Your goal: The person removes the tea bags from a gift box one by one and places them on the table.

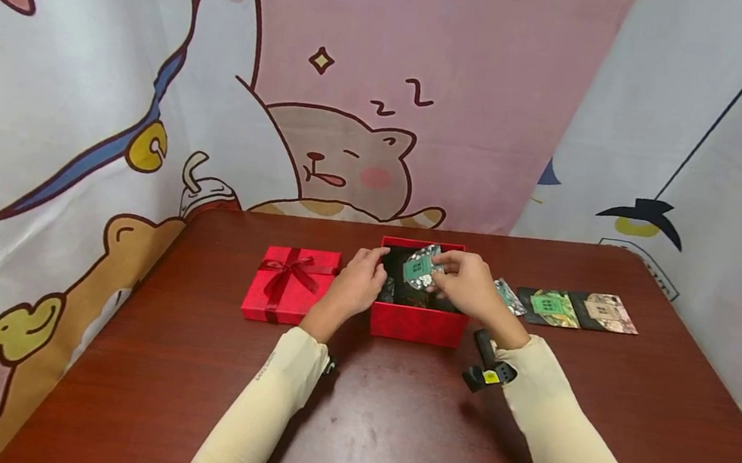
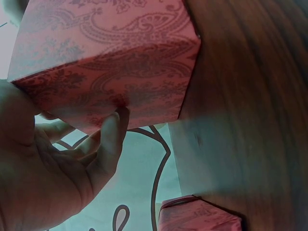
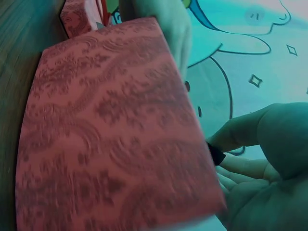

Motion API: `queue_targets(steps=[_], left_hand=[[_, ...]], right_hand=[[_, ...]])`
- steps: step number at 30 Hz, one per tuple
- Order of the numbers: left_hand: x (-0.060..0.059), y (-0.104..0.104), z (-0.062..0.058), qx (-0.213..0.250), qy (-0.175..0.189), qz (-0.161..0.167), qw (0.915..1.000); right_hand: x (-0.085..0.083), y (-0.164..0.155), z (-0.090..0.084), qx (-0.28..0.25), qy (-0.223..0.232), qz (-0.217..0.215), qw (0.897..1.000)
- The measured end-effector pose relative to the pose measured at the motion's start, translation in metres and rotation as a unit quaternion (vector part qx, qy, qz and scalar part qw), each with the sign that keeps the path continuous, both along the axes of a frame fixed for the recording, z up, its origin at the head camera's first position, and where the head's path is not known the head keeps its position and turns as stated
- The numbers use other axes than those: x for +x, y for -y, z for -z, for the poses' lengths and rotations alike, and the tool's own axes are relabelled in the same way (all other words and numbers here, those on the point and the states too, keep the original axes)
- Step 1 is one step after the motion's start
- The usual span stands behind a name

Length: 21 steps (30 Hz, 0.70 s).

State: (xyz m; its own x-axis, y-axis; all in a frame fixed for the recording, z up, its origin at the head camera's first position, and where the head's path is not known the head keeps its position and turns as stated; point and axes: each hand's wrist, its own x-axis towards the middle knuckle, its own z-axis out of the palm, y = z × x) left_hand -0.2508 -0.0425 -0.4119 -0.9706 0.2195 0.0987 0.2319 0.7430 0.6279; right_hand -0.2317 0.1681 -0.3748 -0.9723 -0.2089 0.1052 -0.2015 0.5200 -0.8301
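Bare brown table lies open nearest the person. Mid-table, the left hand curls against the open red box's left wall; the right hand pinches a green card over it. Lid left, cards right, cartoon curtain behind.

Red box interior mostly lying hidden behind both hands; dark contents too small to make out. Right hand fingers covering part of the green card. Right wrist view blurring the box wall. Lid getting cut off by the left wrist view's bottom edge.
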Motion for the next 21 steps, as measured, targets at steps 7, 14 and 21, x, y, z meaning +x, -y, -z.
queue_targets(steps=[7,14,21], left_hand=[[0.0,0.0,0.0,0.003,0.003,0.003,1.0],[0.0,-0.001,0.0,-0.001,0.002,0.001,1.0],[0.001,0.0,-0.002,0.0,0.011,-0.003,0.9999]], right_hand=[[0.013,-0.032,-0.008,-0.046,0.004,-0.005,0.999],[0.024,-0.068,-0.011,-0.06,0.009,0.016,0.998],[0.038,-0.104,-0.004,-0.067,0.048,0.029,0.996]])
